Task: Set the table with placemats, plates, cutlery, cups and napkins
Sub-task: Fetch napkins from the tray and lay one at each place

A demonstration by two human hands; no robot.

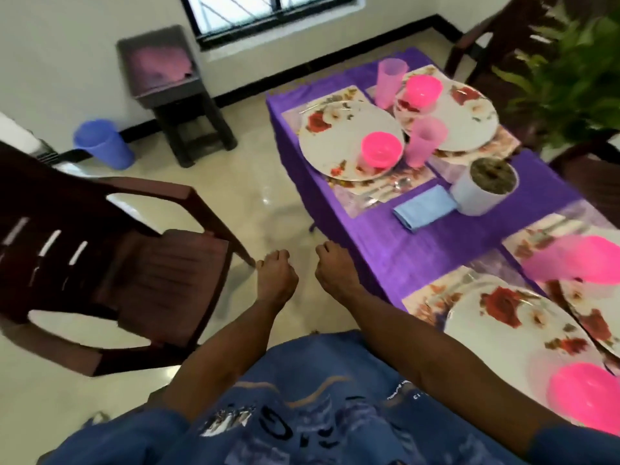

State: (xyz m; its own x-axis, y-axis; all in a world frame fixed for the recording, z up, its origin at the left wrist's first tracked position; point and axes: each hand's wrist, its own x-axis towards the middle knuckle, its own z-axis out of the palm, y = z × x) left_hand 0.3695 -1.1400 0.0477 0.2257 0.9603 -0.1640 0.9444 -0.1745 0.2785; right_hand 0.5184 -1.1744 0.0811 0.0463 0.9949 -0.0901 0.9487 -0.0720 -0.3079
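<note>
A table under a purple cloth (396, 250) carries floral placemats, each with a white rose-patterned plate (339, 129). Pink bowls (381, 150) sit on the plates, and pale pink cups (423, 141) stand between the two far plates. A folded blue napkin (424, 209) lies on the cloth beside cutlery (382, 193) on the far-left placemat. My left hand (276, 275) and my right hand (335, 266) hang over the floor beside the table's left edge, both curled into loose fists with nothing in them.
A dark brown plastic chair (134, 256) stands on the floor at left, its leg close to my left hand. A dark stool (174, 95) and a blue cup (102, 144) are by the wall. A white plant pot (483, 193) sits mid-table.
</note>
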